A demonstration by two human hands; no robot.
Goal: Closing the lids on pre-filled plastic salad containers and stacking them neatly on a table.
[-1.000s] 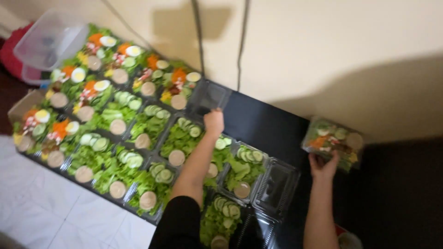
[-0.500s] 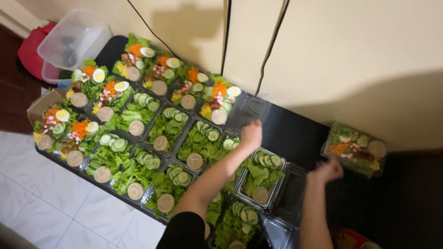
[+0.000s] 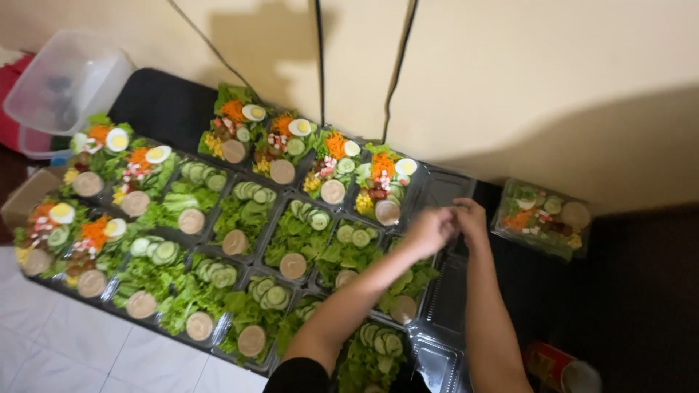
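Left hand [image 3: 428, 231] curled loosely, fingers bent inward, knuckles up; whether anything sits inside the grip cannot be told. Right hand [image 3: 470, 218] pressed against it from the far side, fingers likewise bent, contents hidden too. Both hovering together over an open clear lid [image 3: 442, 191], just past the corner salad box [image 3: 381, 186] with egg half, shredded carrot and round sauce cup. Directly below the hands, relative to that lid, a lettuce box [image 3: 405, 285] partly covered by the left forearm. Nearer the body from the lid, another empty clear tray [image 3: 435, 362] lying open on the dark bench [image 3: 641, 306]. Off to the right of the lid, well apart from the hands, a closed salad box [image 3: 542, 217] standing alone beside the wall. Spreading left from the lid, rows of open salad boxes: cucumber-topped ones [image 3: 293, 234] in the middle, egg-and-carrot ones [image 3: 87, 233] at the far left end. Beyond those, furthest left from the lid, a clear plastic tub [image 3: 64, 81] against the wall. Below and right of the lid, a red cup [image 3: 561, 367] at the bottom edge.
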